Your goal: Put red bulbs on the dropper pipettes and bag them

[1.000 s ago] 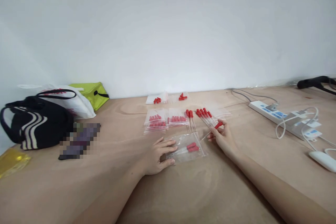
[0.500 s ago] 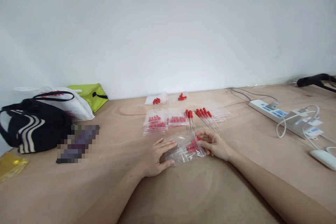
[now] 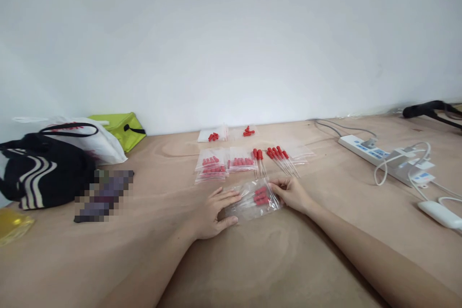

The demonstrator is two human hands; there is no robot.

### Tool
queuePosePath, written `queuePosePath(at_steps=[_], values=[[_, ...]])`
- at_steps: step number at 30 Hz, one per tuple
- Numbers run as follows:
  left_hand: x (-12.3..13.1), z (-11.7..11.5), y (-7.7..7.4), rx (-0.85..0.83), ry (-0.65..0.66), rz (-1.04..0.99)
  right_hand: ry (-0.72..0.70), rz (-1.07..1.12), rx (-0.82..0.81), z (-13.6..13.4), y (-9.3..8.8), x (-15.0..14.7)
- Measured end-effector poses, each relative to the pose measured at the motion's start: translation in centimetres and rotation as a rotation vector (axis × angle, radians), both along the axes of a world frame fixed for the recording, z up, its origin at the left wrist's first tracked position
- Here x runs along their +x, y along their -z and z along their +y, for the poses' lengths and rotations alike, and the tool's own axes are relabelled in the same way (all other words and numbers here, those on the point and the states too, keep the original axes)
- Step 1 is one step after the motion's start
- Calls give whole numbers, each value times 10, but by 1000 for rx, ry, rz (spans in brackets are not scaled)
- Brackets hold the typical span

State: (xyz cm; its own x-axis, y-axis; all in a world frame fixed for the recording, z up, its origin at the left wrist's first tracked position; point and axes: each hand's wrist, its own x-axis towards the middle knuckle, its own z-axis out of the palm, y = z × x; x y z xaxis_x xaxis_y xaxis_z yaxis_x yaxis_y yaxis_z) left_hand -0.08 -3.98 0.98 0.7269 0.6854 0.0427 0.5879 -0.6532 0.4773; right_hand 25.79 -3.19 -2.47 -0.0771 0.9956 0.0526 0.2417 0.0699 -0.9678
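Observation:
A clear plastic zip bag (image 3: 240, 208) lies flat on the table before me, with several red-bulbed droppers (image 3: 261, 196) inside it. My left hand (image 3: 217, 212) rests on the bag's left end, fingers stretched out and thumb apart. At the opposite end, my right hand (image 3: 290, 194) pinches the bag's edge between thumb and fingers. Just beyond the bag are loose glass droppers (image 3: 277, 153) with red bulbs, their thin tubes pointing towards me. Left of these lie filled zip bags (image 3: 242, 163) showing rows of red bulbs.
Near the wall, loose red bulbs (image 3: 213, 136) lie on small bags. Flat clear bags (image 3: 301, 151) sit right of the droppers. A power strip (image 3: 364, 151) with cables and a white adapter (image 3: 440, 214) occupies the right. A black bag (image 3: 54, 168) and green bag (image 3: 124, 130) stand left.
My right hand has moved off the bulbs to the bag's right edge. The bulbs now lie side by side further inside the bag. My left hand stays on the left end.

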Motion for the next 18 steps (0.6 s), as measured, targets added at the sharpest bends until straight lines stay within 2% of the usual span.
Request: queuePosePath(at_steps=[3, 6, 9, 14, 18], values=[[0, 0, -1, 10, 13, 20, 159, -77, 63, 13, 1, 6], [0, 0, -2, 22, 37, 75, 287, -331, 137, 32, -1, 8], [0, -1, -3, 37, 51, 105, 315, -529, 155, 52, -7, 3], [0, -1, -4, 33, 50, 87, 309, -670, 99, 75, -18, -14], [-1, -2, -4, 17, 46, 72, 292, -769, 48, 83, -24, -20]])
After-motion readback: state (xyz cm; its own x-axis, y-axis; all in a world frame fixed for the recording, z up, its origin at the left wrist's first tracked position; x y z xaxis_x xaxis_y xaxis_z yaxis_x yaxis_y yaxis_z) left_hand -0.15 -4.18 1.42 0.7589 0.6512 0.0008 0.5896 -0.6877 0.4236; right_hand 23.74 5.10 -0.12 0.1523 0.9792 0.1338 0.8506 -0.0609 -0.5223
